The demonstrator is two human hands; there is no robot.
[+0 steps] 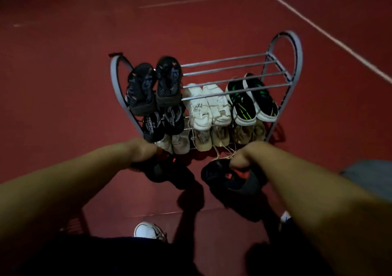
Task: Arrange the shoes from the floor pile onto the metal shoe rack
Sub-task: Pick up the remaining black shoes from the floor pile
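A grey metal shoe rack [233,59] stands on the red floor ahead. Its top shelf carries a black pair [154,85] at the left. The middle shelf holds a black pair [163,123], a white pair [207,106] and a black-and-green pair [252,99]. Beige and pale shoes [203,140] fill the bottom shelf. My left hand [142,150] grips a black shoe with red accents [167,172] just in front of the rack's foot. My right hand [244,155] grips its match [231,180], held low over the floor.
A white sneaker [148,230] lies on the floor near my body, and the tip of another shoe [285,216] shows beside my right forearm. Grey cloth [369,176] sits at the right edge. White lines cross the red floor behind the rack.
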